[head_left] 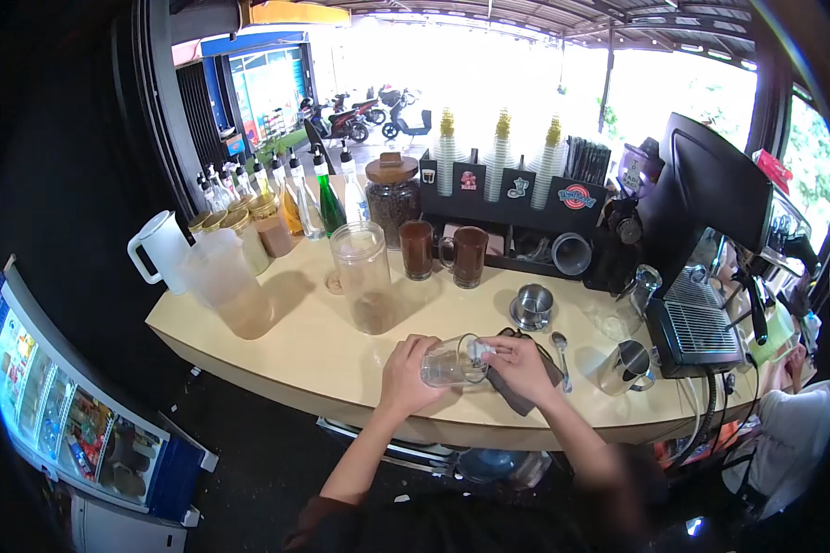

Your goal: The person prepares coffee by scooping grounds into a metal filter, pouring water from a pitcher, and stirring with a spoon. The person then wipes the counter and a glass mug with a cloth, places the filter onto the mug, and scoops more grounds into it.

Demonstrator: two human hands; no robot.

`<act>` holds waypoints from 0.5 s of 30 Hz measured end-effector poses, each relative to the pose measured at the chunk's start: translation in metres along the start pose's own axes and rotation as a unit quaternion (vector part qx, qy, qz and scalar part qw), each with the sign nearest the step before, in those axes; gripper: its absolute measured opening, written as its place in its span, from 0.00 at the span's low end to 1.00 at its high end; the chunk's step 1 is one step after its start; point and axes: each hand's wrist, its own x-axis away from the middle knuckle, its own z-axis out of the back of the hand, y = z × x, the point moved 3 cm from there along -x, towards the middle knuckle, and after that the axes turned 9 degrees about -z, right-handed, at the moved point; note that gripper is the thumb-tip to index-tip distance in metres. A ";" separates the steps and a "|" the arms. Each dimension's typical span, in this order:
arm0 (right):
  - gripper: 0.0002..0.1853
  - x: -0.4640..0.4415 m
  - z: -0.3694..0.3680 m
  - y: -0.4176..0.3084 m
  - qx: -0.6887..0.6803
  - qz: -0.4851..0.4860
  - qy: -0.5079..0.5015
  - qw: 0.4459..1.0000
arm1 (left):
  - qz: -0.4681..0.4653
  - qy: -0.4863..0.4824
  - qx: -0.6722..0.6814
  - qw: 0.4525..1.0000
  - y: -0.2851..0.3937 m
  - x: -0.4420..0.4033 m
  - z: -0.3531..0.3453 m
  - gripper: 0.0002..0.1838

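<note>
A clear glass mug lies tilted on its side between my hands, above the counter's front edge. My left hand is wrapped round its left end. At the right end, my right hand has its fingers closed on the mug by the handle and rim. A dark cloth lies on the counter under and beside my right hand. Right of the cloth is a spoon, and behind it a small metal cup on a saucer. A metal pitcher stands farther right.
On the counter stand a large clear jar, two mugs of brown drink, a white jug and syrup bottles. An espresso machine is at the right, with a person in white beyond it.
</note>
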 end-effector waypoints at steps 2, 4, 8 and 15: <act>0.15 -0.002 -0.003 0.003 -0.030 -0.010 0.000 1.000 | -0.011 0.002 -0.018 1.000 -0.001 0.002 0.001 0.31; 0.15 -0.002 -0.008 0.003 -0.095 0.011 0.028 0.995 | -0.038 0.002 -0.039 0.998 0.000 0.001 0.004 0.30; 0.15 -0.002 -0.018 -0.015 -0.130 0.023 0.053 0.990 | -0.048 -0.013 -0.040 0.998 -0.003 0.002 0.005 0.30; 0.14 0.010 -0.030 -0.047 0.131 0.112 0.049 0.984 | -0.024 0.002 -0.021 0.999 -0.013 0.012 -0.004 0.30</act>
